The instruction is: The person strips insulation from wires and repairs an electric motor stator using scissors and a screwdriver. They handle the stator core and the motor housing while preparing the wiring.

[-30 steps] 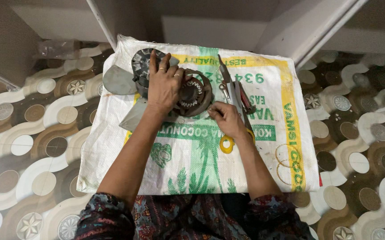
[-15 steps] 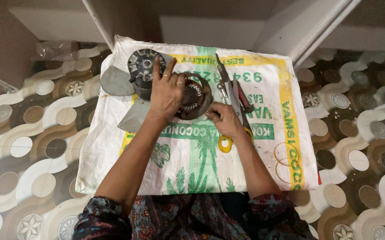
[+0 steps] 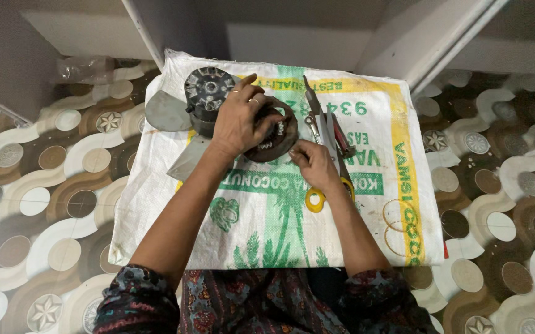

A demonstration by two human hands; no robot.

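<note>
Left hand: the left hand point(image 3: 241, 120) lies palm-down, fingers spread, pressed over the round dark motor part point(image 3: 275, 133), steadying it.
Right hand: the right hand point(image 3: 314, 166) has its fingers curled together at the part's near-right rim; what the fingertips pinch, if anything, is hidden.
Where the part lies: on the woven sack point(image 3: 378, 204), toward its far-left corner, touching a fan hub with grey blades point(image 3: 205, 93).
Tools: pliers point(image 3: 317, 117) and yellow-handled scissors point(image 3: 317, 196) lie just beside the right hand, mid-sack.
Step in hand: probably working the round part apart at its rim.
Next move calls for: a firm hold from the left hand while the right picks a tool or pries.
Change since earlier: both hands sit much as they did a second ago; only the view has shifted slightly.
</note>
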